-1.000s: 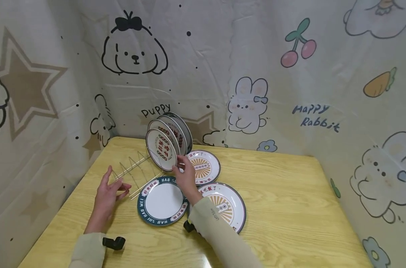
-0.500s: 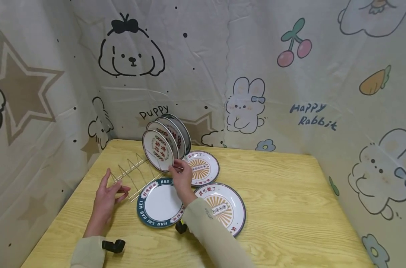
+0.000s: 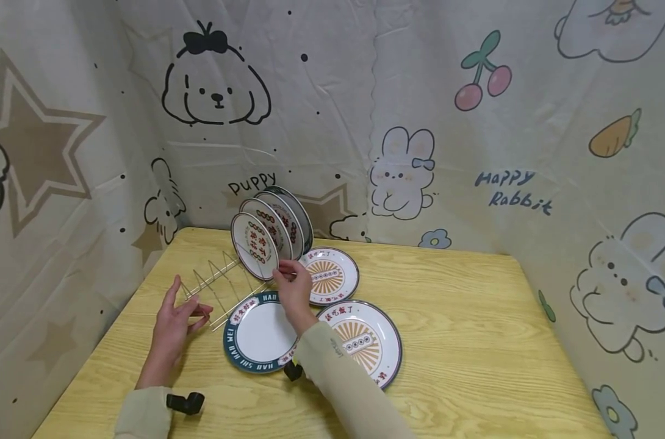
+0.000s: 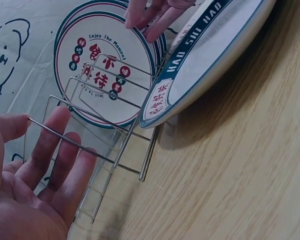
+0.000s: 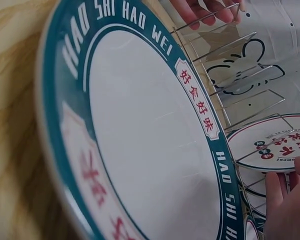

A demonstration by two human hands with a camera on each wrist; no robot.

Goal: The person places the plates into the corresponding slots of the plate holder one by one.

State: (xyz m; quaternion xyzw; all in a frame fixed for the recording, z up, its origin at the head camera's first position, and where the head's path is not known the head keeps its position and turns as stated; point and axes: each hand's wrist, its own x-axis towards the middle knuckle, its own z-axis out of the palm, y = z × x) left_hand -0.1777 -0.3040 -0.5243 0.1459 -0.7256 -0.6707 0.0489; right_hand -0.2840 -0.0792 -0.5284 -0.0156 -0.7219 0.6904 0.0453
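A wire plate rack [image 4: 150, 152] stands at the left of the table, and my left hand [image 3: 173, 320] holds its near end, thumb and fingers about an end wire. At the rack's far end, my right hand [image 3: 294, 296] pinches the lower right rim of a small white plate [image 3: 254, 244] with red lettering. That plate stands on edge, leaning in the wires. Several more plates [image 3: 296, 213] stand upright behind it. A green-rimmed plate [image 3: 263, 335] with a plain white middle lies beside the rack, partly under my right forearm in the head view.
Two white plates with orange sunburst patterns lie flat to the right: a smaller plate [image 3: 332, 277] further back, a larger plate [image 3: 360, 347] nearer, partly covered by my right sleeve. A printed cloth [image 3: 332, 91] hangs behind the wooden table [image 3: 453, 329].
My right hand has shifted a little left along with the front plate, widening its gap to the plates behind. The left hand stays at the rack's near end.
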